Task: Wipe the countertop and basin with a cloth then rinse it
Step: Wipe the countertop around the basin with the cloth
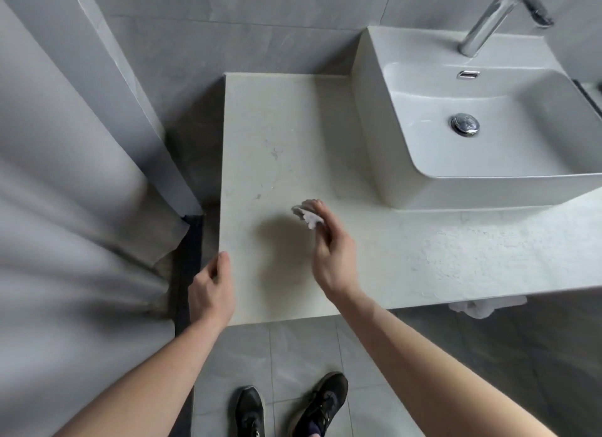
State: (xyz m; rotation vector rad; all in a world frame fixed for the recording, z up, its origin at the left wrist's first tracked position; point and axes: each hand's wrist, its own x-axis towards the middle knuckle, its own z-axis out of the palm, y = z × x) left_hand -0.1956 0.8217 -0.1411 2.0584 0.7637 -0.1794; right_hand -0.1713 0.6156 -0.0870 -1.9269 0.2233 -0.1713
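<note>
Just right hand [332,251] around cloth [308,216]

No readable text or labels anywhere.

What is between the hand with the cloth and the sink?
Only bare countertop lies between the right hand, gripping the small white cloth, and the basin; the head view shows this.

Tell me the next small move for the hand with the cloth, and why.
Probably lower the right hand so the small crumpled white cloth meets the pale marble-look countertop and sweep toward the far wall. The cloth seems to be held just above the surface, casting a shadow, while the left hand rests on the counter's left edge.
</note>
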